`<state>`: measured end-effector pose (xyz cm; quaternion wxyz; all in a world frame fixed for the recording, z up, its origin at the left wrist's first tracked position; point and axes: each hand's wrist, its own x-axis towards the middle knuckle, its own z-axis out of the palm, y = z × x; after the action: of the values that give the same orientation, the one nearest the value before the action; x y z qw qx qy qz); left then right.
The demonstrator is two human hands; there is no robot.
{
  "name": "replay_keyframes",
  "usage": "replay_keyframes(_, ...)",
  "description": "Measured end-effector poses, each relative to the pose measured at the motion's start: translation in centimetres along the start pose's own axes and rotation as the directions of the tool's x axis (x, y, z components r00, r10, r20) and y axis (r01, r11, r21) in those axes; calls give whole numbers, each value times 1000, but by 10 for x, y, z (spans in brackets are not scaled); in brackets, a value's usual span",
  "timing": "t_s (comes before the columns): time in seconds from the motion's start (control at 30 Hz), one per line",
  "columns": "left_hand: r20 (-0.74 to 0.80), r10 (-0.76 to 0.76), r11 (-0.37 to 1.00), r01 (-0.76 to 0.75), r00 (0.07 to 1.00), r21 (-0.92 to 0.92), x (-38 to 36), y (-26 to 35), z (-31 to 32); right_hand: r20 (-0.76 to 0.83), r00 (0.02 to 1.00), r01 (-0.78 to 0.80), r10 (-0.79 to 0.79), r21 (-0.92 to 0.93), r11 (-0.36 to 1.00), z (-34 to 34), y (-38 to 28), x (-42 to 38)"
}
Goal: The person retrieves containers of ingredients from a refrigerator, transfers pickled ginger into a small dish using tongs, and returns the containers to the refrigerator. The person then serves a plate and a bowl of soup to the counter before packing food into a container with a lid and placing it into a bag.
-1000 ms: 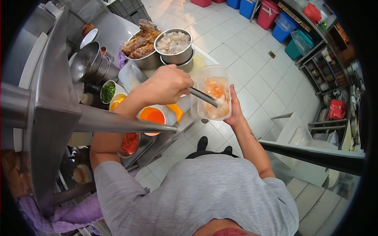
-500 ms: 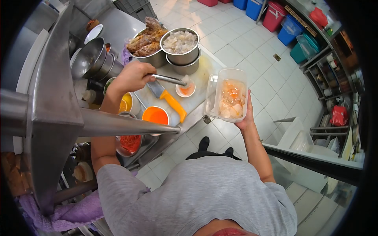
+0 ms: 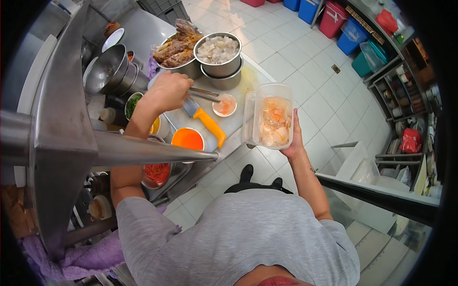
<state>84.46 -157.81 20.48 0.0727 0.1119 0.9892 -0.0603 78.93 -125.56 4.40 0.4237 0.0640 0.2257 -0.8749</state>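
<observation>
Head view: left hand (image 3: pixel 171 90) clamped on tongs (image 3: pixel 204 95), right hand (image 3: pixel 296 138) clasping clear container (image 3: pixel 274 91), white cup (image 3: pixel 224 115) between

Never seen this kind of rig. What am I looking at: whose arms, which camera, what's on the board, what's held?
There's no machine: these are a person's bare arms. All three pictures come from one camera on their head, looking forward and down; the last one is now.

The left hand holds metal tongs, tips at a small white cup with pale orange food. The right hand holds a clear tub of similar-looking pieces.

On the white board lies a knife with an orange handle. A cup of orange contents is nearer the body. Farther off, a steel bowl of pale pieces sits on another, beside brown chunks in a bowl.
</observation>
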Motion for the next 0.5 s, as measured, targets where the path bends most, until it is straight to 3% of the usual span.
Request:
replay_keyframes(0.43, -62, 8, 999, -5, 998, 47, 0, 12, 6, 31, 999, -38, 39, -11, 999, 5, 4, -3)
replay_keyframes(0.5, -83, -47, 999, 46, 995, -12, -3, 11, 2, 45, 998, -35, 36, -19, 999, 5, 3, -2)
